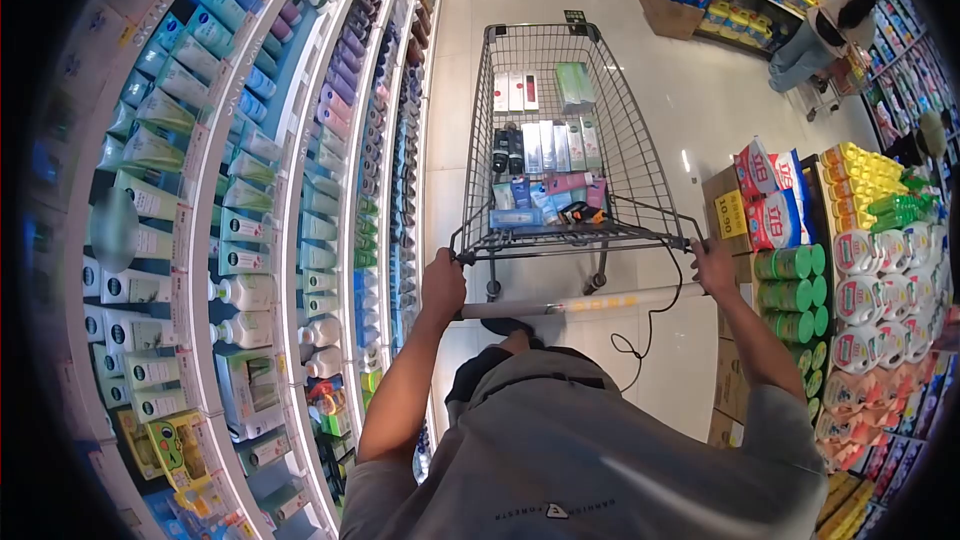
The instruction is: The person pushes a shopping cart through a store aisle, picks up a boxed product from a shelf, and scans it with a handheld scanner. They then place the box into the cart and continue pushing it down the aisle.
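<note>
In a shop aisle, we look down on a person standing at a wire cart (640, 165) in the middle of the frame. Its long axis runs straight up the picture, away from the body at the bottom edge. The handle (575, 304), a pale bar, lies crosswise just below the basket, tilted slightly up toward the right.

The left hand (443, 285) is closed over the bar's left end, where it meets the cart frame. The right hand (713, 266) is wrapped round the right end. Both arms are stretched forward, so neither hand is nearer the cart than the other: the basket lies directly ahead of and between them.

Boxes (545, 148) stand in rows in the basket, filling its near half. A dark cable (650, 325) hangs in a loop from the right end of the handle.

Stocked shelves (250, 200) curve up the left of the frame, close beside the cart. A stacked display (870, 260) stands near it on the right. On the pale floor (680, 110) ahead, another shopper (825, 35) bends at the upper right, well apart.
</note>
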